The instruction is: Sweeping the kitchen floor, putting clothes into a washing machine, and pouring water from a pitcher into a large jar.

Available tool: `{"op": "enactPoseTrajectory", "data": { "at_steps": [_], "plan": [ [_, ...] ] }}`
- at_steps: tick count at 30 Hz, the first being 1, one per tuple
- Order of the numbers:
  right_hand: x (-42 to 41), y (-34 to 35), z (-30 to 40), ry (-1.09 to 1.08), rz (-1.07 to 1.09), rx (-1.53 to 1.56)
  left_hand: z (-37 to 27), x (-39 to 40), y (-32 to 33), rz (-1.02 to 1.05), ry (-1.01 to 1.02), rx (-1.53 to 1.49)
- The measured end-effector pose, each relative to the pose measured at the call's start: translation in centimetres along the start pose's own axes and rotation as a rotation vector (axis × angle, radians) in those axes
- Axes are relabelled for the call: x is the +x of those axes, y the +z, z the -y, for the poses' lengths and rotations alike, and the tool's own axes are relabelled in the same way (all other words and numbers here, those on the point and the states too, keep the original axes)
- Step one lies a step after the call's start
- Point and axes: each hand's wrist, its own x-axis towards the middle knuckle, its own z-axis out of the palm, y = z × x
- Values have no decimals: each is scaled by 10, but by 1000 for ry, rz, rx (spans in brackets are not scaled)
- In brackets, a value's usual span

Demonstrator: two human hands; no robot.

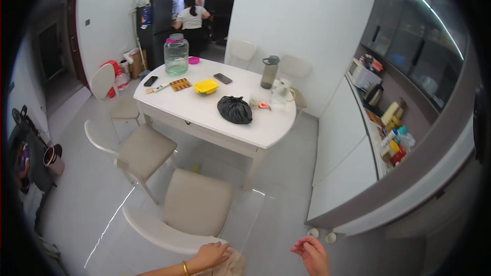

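Observation:
My left hand (212, 256), with a gold bangle at the wrist, rests on a beige cloth (232, 264) at the end of the curved backrest of a chair (161, 234). My right hand (310, 251) is raised over the floor to the right, its fingers curled, and nothing plain shows in it. Beyond stands a white table (184, 109). It bears a black plastic bag (234, 110), a yellow container (206, 87), a large glass jar (176, 55), two phones, a grey bottle (270, 72) and a clear pitcher (281, 91).
Another chair (147, 151) stands left of the near one. A person (191, 17) faces an open refrigerator (163, 11) at the back. Along the right runs a cabinet (341, 149) with a cluttered counter. Two small white bowls (330, 237) sit on the floor beside its base.

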Motion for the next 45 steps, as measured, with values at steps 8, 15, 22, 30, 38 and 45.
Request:
{"op": "enactPoseTrajectory", "data": {
  "at_steps": [8, 15, 22, 30, 38, 45],
  "plan": [
    [177, -20, 42, 90, 280, 9, -52, 110, 2, 0, 52, -551],
    [333, -40, 85, 171, 345, -12, -65, 205, -39, 336, 158, -756],
    [540, -59, 111, 91, 356, -142, -52, 279, -44, 192, -28, -824],
    [852, -72, 104, -288, 251, -575, -26, 407, -20, -130, -553, -1116],
    [940, -29, 84, -155, 358, -554, -47, 510, -74, -361, -688, -1066],
    [949, -20, 76, -160, 91, -316, -49, 545, -101, -302, -846, -883]
  ]
}}
